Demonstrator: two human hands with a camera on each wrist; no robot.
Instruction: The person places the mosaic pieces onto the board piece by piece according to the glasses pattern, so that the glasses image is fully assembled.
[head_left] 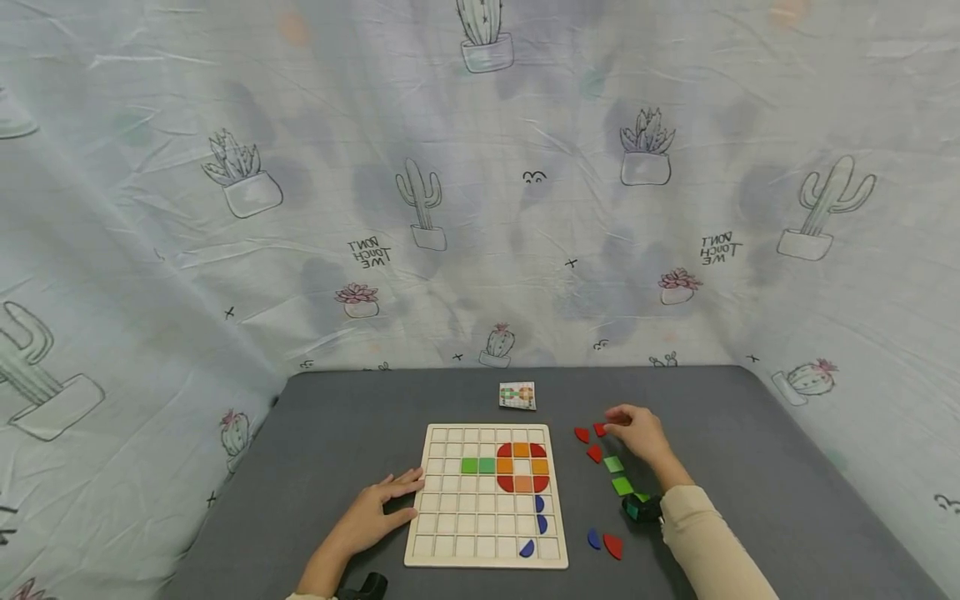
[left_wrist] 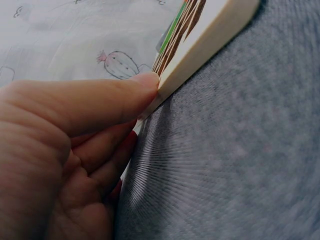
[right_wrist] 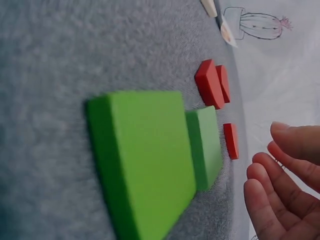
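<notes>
My left hand (head_left: pixel 369 517) rests at the left edge of a wooden grid board (head_left: pixel 450 546), its fingers fairly straight. In the left wrist view the thumb (left_wrist: pixel 115 97) touches the board's rim. The board bears orange squares (head_left: pixel 521 450), red quarter-round pieces (head_left: pixel 504 483), two green squares (head_left: pixel 477 466) and three blue half-round pieces (head_left: pixel 527 548). My right hand (head_left: pixel 641 433) hovers right beside a red piece (head_left: pixel 599 430). In the right wrist view its fingers (right_wrist: pixel 270 200) are loosely bent, with a gap between them and that red piece (right_wrist: pixel 231 141); nothing shows in them.
Two more red pieces (head_left: pixel 582 435) lie near the right hand. Green squares (head_left: pixel 622 486) lie below it, partly by the wrist strap. A blue half-round (head_left: pixel 594 538) and a red quarter-round (head_left: pixel 612 546) are lower right. A pattern card (head_left: pixel 517 396) lies behind the board; patterned cloth (head_left: pixel 525 208) encloses the table.
</notes>
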